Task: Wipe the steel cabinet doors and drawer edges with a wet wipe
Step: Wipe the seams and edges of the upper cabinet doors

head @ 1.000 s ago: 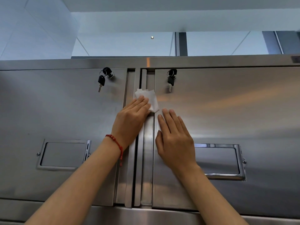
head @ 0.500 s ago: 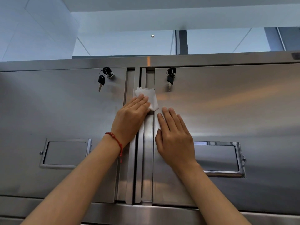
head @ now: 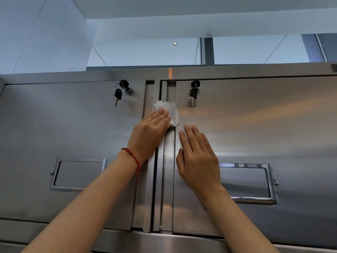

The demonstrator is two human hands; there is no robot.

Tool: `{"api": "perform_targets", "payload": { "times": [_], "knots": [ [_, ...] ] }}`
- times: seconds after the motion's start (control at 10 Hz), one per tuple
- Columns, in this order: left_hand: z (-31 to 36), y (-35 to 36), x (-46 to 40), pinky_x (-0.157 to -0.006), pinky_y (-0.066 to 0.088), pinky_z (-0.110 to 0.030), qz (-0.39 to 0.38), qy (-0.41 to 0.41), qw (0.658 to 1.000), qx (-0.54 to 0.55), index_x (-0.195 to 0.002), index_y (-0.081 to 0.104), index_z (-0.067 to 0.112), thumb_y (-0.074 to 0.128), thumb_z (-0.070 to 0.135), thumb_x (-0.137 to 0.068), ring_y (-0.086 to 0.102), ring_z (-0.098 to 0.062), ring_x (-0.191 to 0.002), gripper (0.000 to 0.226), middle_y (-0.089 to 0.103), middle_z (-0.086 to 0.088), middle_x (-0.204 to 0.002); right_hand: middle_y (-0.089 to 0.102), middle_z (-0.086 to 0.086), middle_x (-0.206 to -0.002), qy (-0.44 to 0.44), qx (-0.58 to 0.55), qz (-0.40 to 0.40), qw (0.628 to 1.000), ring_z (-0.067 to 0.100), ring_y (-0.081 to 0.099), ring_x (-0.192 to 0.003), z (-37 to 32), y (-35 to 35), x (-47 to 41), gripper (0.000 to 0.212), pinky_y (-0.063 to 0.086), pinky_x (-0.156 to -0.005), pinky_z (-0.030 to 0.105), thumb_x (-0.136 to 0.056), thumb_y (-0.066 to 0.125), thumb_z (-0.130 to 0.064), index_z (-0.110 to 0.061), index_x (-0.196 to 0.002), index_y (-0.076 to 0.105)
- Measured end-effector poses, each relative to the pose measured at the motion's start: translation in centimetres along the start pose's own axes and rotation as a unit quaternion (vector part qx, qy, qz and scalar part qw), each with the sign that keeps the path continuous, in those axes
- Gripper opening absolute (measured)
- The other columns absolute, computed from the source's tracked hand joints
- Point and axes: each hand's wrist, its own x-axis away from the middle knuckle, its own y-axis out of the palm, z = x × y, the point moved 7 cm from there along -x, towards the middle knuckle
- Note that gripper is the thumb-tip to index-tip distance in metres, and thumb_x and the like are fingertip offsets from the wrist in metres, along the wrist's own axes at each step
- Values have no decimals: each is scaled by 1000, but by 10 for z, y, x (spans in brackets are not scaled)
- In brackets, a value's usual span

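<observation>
White wet wipe [head: 168,112] was pressed by flat left-hand fingers [head: 160,116] high on the brushed-steel door seam [head: 165,161], right hand [head: 197,157] was laid flat, empty; most door area judged unwiped.

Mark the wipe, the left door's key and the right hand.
wipe [head: 172,111], head view, bare white middle
left door's key [head: 118,94], head view, black key head
right hand [head: 197,157], head view, back of hand

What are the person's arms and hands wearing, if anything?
Both forearms are bare, with no sleeves reaching into view and no gloves. The left hand has a thin red beaded bracelet at the wrist, with a short red cord hanging from it. The right hand shows no ring, watch or band.
</observation>
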Motion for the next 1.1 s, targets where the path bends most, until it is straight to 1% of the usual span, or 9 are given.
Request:
{"api": "perform_targets", "payload": {
  "times": [0.2,0.4,0.6,0.9,1.0,1.1],
  "knots": [
    [-11,3,-21,-89,49,-52,-4,-11,1000,-11,-101,67,-10,68,-3,-80,61,-41,-103,23,64,-27,-108,51,19,-135,2,-4,1,1000,32,45,-129,1,1,1,47,40,-105,46,-89,35,-20,0,-125,57],
    [-7,2,-12,-87,50,-53,2,-10,1000,-11,-100,68,-10,72,-5,-75,62,-40,-102,26,65,-26,-107,51,20,-135,-1,-4,0,1000,32,45,-129,0,1,0,47,39,-105,46,-89,35,-20,0,-125,57],
    [-9,1,-19,-88,49,-53,3,-18,1000,-5,-100,67,-11,69,-4,-79,62,-41,-102,22,64,-27,-107,51,20,-135,2,-2,2,1000,32,45,-128,1,1,0,47,38,-106,46,-89,35,-20,0,-125,58],
    [-6,2,-16,-88,49,-54,3,-24,1000,-1,-99,67,-12,68,-5,-78,62,-42,-100,22,64,-28,-105,51,20,-135,1,-2,-5,1000,33,45,-129,1,0,0,47,39,-105,46,-89,35,-20,0,-125,58],
    [-12,4,-26,-94,46,-51,-8,-39,999,-1,-102,65,-12,61,-2,-84,59,-43,-106,21,62,-29,-110,51,20,-135,1,-2,-5,1000,33,45,-129,1,1,1,47,39,-105,46,-89,35,-20,0,-125,57],
    [-13,6,-26,-96,44,-50,-12,-53,999,3,-104,64,-13,59,-1,-85,58,-44,-108,22,61,-30,-112,51,20,-135,3,-3,-4,1000,32,45,-129,0,1,0,47,39,-105,45,-89,35,-20,0,-125,57]
  ]
}}
